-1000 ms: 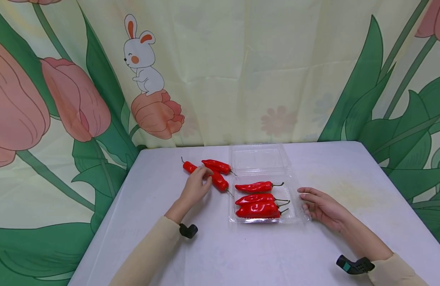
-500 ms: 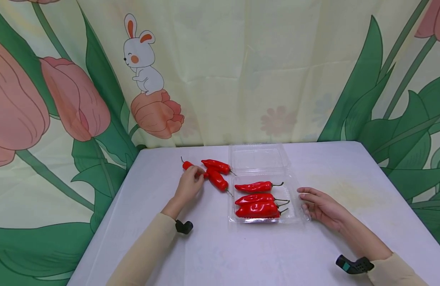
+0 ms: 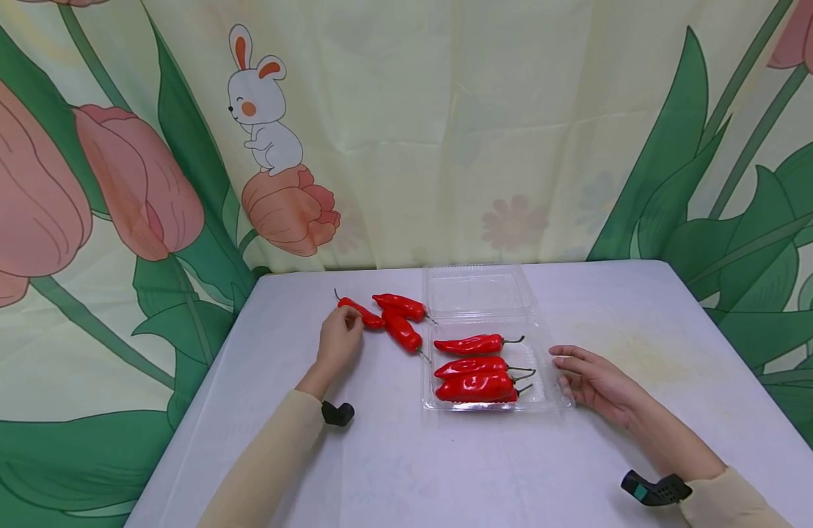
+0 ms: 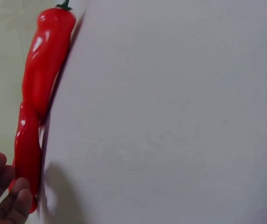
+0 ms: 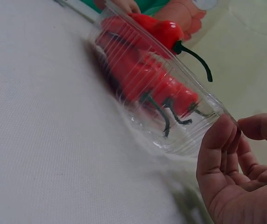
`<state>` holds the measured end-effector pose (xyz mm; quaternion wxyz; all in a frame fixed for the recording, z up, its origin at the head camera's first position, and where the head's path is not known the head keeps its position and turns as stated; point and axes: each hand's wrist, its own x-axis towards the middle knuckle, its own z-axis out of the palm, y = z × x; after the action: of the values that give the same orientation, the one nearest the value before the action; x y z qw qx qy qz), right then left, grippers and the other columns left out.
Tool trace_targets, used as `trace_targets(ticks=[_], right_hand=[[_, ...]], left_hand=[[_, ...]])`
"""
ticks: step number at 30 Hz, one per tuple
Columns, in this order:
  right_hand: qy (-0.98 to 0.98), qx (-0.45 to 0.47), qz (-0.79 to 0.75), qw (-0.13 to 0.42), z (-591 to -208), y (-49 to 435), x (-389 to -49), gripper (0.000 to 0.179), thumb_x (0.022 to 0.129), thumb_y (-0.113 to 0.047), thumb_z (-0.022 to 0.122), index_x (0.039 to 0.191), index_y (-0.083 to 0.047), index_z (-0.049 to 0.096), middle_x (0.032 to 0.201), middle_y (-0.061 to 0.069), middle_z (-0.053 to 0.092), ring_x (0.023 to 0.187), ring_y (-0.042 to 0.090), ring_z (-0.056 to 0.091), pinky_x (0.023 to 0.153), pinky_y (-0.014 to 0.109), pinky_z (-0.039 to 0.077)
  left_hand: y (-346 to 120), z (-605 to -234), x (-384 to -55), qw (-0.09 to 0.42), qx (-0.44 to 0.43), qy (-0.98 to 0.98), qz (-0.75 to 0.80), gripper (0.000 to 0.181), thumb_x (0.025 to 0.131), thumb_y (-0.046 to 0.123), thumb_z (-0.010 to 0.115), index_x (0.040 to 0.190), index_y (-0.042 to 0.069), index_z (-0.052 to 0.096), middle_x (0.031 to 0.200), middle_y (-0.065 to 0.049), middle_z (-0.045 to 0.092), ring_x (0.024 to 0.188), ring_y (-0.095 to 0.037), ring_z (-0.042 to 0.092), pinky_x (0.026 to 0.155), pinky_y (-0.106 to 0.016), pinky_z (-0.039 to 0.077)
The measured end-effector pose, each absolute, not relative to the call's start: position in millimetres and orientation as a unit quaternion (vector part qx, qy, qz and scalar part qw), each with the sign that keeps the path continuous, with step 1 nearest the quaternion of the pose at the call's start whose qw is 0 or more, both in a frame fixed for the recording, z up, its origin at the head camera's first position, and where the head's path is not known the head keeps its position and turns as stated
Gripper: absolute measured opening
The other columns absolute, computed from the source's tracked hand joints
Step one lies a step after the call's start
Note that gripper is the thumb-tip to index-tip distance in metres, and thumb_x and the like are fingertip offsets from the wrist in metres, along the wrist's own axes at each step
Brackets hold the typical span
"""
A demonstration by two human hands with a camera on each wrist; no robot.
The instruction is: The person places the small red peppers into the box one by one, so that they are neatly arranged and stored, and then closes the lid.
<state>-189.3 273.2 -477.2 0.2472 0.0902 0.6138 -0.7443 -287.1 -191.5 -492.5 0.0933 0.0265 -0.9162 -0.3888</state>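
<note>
My left hand point(image 3: 340, 339) holds the stem end of a red chili pepper point(image 3: 363, 314) between thumb and fingers, left of the others. In the left wrist view that pepper point(image 4: 27, 144) lies end to end with a second pepper point(image 4: 48, 58). A third loose pepper point(image 3: 401, 306) lies just behind them. My right hand point(image 3: 594, 383) pinches the right rim of an open clear plastic container point(image 3: 548, 392). Inside the container several red peppers point(image 3: 479, 386) lie side by side, green stems toward the right hand. In the right wrist view, thumb and finger meet on the container's rim point(image 5: 222, 106).
A white-covered table point(image 3: 406, 469) carries everything. The container's clear lid point(image 3: 479, 292) lies folded back toward the rear edge. Behind the table hangs a curtain point(image 3: 406, 147) printed with tulips and a rabbit.
My left hand has moved left and slightly toward me, from the middle of the loose peppers to the leftmost one's stem end, uncovering the pepper beside it. The right hand stays at the container's rim.
</note>
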Motion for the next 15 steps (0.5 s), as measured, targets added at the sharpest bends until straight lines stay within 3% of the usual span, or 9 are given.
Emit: trace_targets(ticks=[6, 15], right_hand=[[0.612, 0.094, -0.745, 0.248, -477, 274, -190, 0.046, 0.106, -0.026, 0.061, 0.145, -0.010, 0.042, 0.107, 0.000, 0.059, 0.080, 0.009, 0.061, 0.076, 0.020, 0.058], [0.614, 0.091, -0.743, 0.249, -477, 273, -190, 0.044, 0.106, -0.026, 0.060, 0.144, -0.010, 0.043, 0.105, 0.001, 0.059, 0.078, 0.010, 0.061, 0.074, 0.020, 0.058]], left_hand=[[-194, -491, -293, 0.094, 0.089, -0.892, -0.432, 0.019, 0.101, 0.016, 0.057, 0.113, 0.002, 0.064, 0.114, -0.016, 0.066, 0.104, -0.030, 0.061, 0.090, -0.041, 0.057], [-198, -493, -301, 0.059, 0.172, -0.846, -0.501, 0.032, 0.101, 0.019, 0.058, 0.127, 0.000, 0.054, 0.122, -0.019, 0.060, 0.108, -0.030, 0.058, 0.096, -0.041, 0.057]])
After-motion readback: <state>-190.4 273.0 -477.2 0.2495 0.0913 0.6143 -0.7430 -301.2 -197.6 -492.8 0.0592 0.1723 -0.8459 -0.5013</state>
